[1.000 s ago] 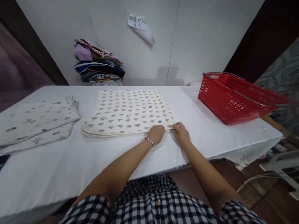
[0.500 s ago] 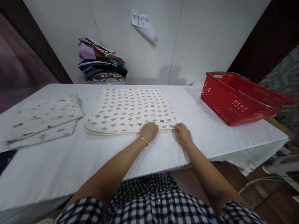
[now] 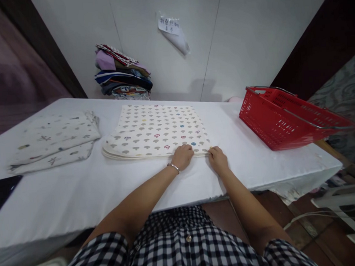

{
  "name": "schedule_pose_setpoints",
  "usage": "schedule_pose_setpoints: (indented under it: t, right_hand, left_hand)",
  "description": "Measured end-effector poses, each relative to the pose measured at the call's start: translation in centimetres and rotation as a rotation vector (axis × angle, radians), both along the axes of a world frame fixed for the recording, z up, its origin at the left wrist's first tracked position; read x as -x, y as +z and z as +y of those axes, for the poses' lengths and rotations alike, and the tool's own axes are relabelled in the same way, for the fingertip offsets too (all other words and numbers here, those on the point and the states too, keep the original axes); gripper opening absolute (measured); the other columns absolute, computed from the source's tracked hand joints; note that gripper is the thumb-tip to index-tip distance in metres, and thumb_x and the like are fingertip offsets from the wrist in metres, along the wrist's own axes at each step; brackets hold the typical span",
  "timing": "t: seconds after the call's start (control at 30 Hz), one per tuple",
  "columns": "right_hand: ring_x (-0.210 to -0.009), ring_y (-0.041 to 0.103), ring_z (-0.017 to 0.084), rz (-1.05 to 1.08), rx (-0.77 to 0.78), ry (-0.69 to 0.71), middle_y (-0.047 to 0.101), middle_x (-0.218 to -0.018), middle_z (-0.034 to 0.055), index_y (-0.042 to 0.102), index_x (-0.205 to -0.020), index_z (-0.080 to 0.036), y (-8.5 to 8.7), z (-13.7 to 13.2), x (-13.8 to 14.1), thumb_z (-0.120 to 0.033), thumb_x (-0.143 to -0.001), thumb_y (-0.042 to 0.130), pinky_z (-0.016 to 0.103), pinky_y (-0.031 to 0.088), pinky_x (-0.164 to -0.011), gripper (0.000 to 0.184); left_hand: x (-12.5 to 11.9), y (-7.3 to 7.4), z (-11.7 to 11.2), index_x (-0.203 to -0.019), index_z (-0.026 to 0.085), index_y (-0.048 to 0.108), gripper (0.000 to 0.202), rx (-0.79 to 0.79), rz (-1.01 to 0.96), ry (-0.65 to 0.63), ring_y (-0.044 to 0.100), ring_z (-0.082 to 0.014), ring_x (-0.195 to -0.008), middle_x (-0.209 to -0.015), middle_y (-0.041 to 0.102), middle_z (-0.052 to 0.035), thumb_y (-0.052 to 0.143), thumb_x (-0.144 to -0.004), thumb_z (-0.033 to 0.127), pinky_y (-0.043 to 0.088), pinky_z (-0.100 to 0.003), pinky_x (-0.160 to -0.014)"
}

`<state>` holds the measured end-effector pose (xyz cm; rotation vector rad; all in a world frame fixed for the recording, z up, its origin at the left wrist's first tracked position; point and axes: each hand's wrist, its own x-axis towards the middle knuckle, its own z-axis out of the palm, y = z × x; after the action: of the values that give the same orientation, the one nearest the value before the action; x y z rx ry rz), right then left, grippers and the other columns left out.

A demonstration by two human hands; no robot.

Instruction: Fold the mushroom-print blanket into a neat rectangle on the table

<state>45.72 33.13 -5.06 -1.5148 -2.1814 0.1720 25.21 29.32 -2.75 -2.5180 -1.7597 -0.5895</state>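
A folded cream cloth [image 3: 159, 128] printed with small mushrooms lies flat on the white-covered table [image 3: 132, 188], its layers showing along the near edge. My left hand [image 3: 183, 156], with a bracelet at the wrist, has its fingers curled closed on that near edge, right of its middle. At the near right corner, my right hand [image 3: 218, 159] pinches the cloth's edge. The fingertips of both hands are partly hidden. To the left lies another white cloth [image 3: 57, 136] with a sparse leaf-like print, loosely folded.
On the right of the table stands a red plastic basket [image 3: 285, 122] with metal handles. A stack of folded fabrics [image 3: 122, 74] rises against the wall behind. A dark flat object [image 3: 2, 194] lies at the left edge. A white plastic stool [image 3: 344, 211] is at lower right.
My left hand has slid a little to the right along the near edge, closer to my right hand. My right hand stays at the corner, and the cloth looks the same.
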Motion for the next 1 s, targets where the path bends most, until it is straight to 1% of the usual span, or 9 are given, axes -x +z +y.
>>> schedule_pose_setpoints:
  t: [0.1, 0.17, 0.27, 0.37, 0.53, 0.7, 0.87, 0.93, 1.0]
  right_hand:
    - [-0.101, 0.050, 0.017, 0.002, 0.001, 0.001, 0.057, -0.108, 0.0040, 0.063, -0.095, -0.023, 0.1, 0.0, 0.0, -0.017, -0.083, 0.044, 0.027, 0.042, -0.077, 0.024]
    - [-0.100, 0.050, 0.017, 0.003, 0.001, -0.001, 0.057, -0.108, 0.0038, 0.063, -0.095, -0.023, 0.1, -0.1, 0.0, -0.017, -0.083, 0.044, 0.026, 0.042, -0.078, 0.023]
    - [-0.100, 0.050, 0.017, 0.008, -0.002, -0.004, 0.057, -0.108, 0.0035, 0.063, -0.095, -0.022, 0.2, -0.1, 0.1, -0.017, -0.083, 0.044, 0.026, 0.042, -0.078, 0.023]
    - [-0.100, 0.050, 0.017, 0.011, 0.000, -0.006, 0.057, -0.108, 0.0037, 0.063, -0.095, -0.022, 0.2, -0.1, 0.1, -0.016, -0.082, 0.044, 0.026, 0.042, -0.078, 0.023]
    - [-0.100, 0.051, 0.016, 0.020, -0.009, 0.001, 0.057, -0.107, 0.0034, 0.063, -0.094, -0.022, 0.2, -0.2, 0.1, -0.016, -0.081, 0.045, 0.027, 0.042, -0.079, 0.023]
    - [-0.100, 0.051, 0.017, 0.016, -0.011, -0.006, 0.057, -0.108, 0.0031, 0.064, -0.094, -0.024, 0.2, -0.2, 0.1, -0.016, -0.081, 0.045, 0.027, 0.042, -0.079, 0.023]
    - [-0.100, 0.051, 0.017, 0.019, -0.004, -0.007, 0.058, -0.107, 0.0028, 0.064, -0.093, -0.024, 0.3, -0.2, 0.2, -0.017, -0.081, 0.045, 0.027, 0.042, -0.078, 0.024]
    - [-0.100, 0.051, 0.017, 0.017, -0.009, -0.005, 0.058, -0.107, 0.0029, 0.064, -0.094, -0.024, 0.3, -0.2, 0.2, -0.017, -0.081, 0.045, 0.027, 0.043, -0.078, 0.024]
    - [-0.100, 0.051, 0.017, 0.009, -0.014, -0.005, 0.058, -0.107, 0.0031, 0.064, -0.094, -0.024, 0.3, -0.2, 0.2, -0.017, -0.081, 0.045, 0.027, 0.043, -0.077, 0.024]
  left_hand:
    - [-0.9, -0.1, 0.3, -0.082, 0.021, 0.065, 0.018, 0.008, -0.006, -0.038, 0.048, -0.0194, -0.104, -0.109, 0.058, -0.0042, 0.047, -0.086, 0.021, 0.038, -0.033, -0.085]
    - [-1.4, -0.2, 0.6, -0.080, 0.020, 0.065, 0.018, 0.024, 0.000, -0.025, 0.047, -0.0202, -0.106, -0.109, 0.058, -0.0045, 0.048, -0.086, 0.022, 0.037, -0.034, -0.087]
    - [-1.8, -0.4, 1.1, -0.080, 0.018, 0.064, 0.024, 0.047, 0.010, 0.024, 0.048, -0.0197, -0.106, -0.110, 0.059, -0.0048, 0.042, -0.088, 0.019, 0.036, -0.034, -0.088]
    - [-2.1, -0.8, 1.5, -0.087, 0.017, 0.063, 0.025, 0.037, 0.027, 0.054, 0.048, -0.0192, -0.104, -0.110, 0.060, -0.0050, 0.038, -0.089, 0.015, 0.036, -0.034, -0.087]
    - [-2.5, -1.3, 2.0, -0.089, 0.017, 0.061, 0.026, 0.028, 0.073, 0.037, 0.049, -0.0196, -0.103, -0.106, 0.060, -0.0063, 0.036, -0.088, 0.012, 0.037, -0.034, -0.083]
    - [-2.6, -1.1, 1.6, -0.092, 0.016, 0.059, 0.024, 0.032, 0.085, 0.000, 0.050, -0.0195, -0.099, -0.104, 0.060, -0.0075, 0.036, -0.089, 0.013, 0.038, -0.033, -0.082]
    - [-2.3, -0.8, 1.0, -0.088, 0.016, 0.058, 0.020, 0.034, 0.122, -0.005, 0.053, -0.0204, -0.090, -0.095, 0.060, -0.0076, 0.039, -0.089, 0.018, 0.039, -0.034, -0.076]
    - [-2.3, -0.6, 0.9, -0.091, 0.017, 0.058, 0.015, 0.046, 0.105, -0.008, 0.053, -0.0206, -0.091, -0.095, 0.060, -0.0069, 0.044, -0.088, 0.021, 0.040, -0.034, -0.077]
    - [-2.3, -0.6, 0.9, -0.097, 0.018, 0.057, 0.015, 0.049, 0.085, -0.002, 0.052, -0.0213, -0.095, -0.098, 0.060, -0.0066, 0.049, -0.086, 0.024, 0.040, -0.035, -0.079]
